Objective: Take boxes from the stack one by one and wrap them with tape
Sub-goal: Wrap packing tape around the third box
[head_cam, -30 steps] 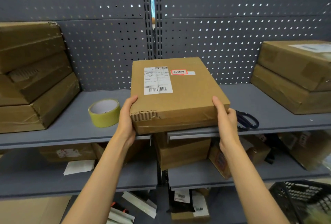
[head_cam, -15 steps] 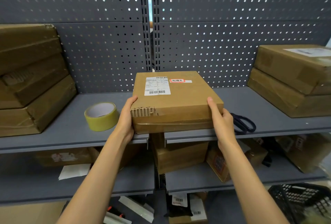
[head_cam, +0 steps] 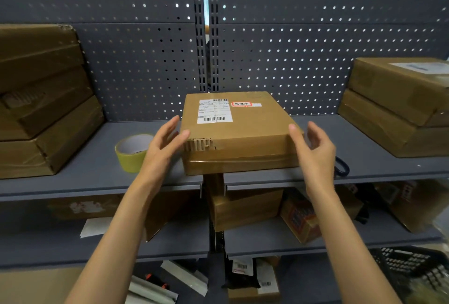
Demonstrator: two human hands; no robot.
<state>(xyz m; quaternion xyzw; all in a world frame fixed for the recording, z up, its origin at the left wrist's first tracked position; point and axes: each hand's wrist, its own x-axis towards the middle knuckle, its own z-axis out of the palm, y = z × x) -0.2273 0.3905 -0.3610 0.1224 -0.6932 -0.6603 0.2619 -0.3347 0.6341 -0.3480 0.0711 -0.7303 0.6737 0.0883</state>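
Currently the cardboard box (head_cam: pixel 239 133) sits flat on the grey shelf (head_cam: pixel 379 157), at its front edge, straddling the seam between the two shelf sections. Its top carries a white barcode label (head_cam: pixel 213 111) and a small red-bordered sticker (head_cam: pixel 241 104); brown tape runs along the front face, and the near left corner is torn, showing corrugation. Left hand (head_cam: pixel 161 143): fingers spread and relaxed, thumb tip at or just off the box's top left edge, holding nothing. Right hand (head_cam: pixel 313 148): likewise loosely spread, thumb near the right corner, a visible gap between palm and box side. Neither hand grips the box. Yellow-green tape roll (head_cam: pixel 132 151) stands on the shelf just left of the left hand. Dark scissor handles (head_cam: pixel 341 166) show on the shelf behind the right wrist. Stack of taped boxes (head_cam: pixel 46 99) at far left of the shelf; two more stacked boxes (head_cam: pixel 398 106) at far right. Perforated grey back panel (head_cam: pixel 291 36) behind.
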